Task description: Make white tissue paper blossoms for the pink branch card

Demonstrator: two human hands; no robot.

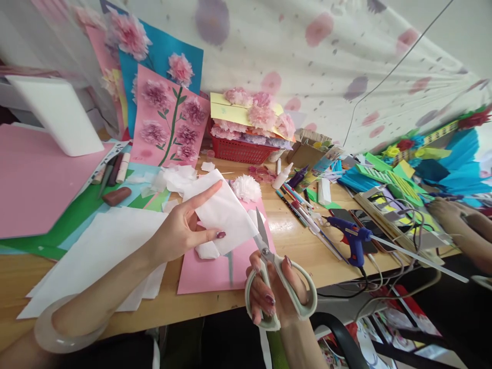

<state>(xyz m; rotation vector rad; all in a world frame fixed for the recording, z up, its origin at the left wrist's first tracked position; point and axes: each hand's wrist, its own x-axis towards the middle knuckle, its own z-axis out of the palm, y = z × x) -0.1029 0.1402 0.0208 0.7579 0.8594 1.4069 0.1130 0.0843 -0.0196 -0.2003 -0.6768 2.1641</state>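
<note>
My left hand (188, 225) holds a folded piece of white tissue paper (230, 215) between thumb and fingers, with the index finger stretched along its upper side. In my right hand (274, 292) is a pair of scissors (265, 246) with pale green handles, fingers through the loops. Its blades are apart at the right tip of the tissue paper. Below lies a pink sheet (203, 274) with a green painted stem, partly hidden by the paper. A white paper flower (246, 188) rests at its top. Larger white sheets (103, 246) lie under my left forearm.
A blue glue gun (351, 236) with a long glue stick lies at the right, near phones (371, 225) and cables. Pens (295, 205), a white glue bottle (282, 177) and a red basket (242, 151) of paper flowers stand behind. Another person's hands (449, 215) are at far right.
</note>
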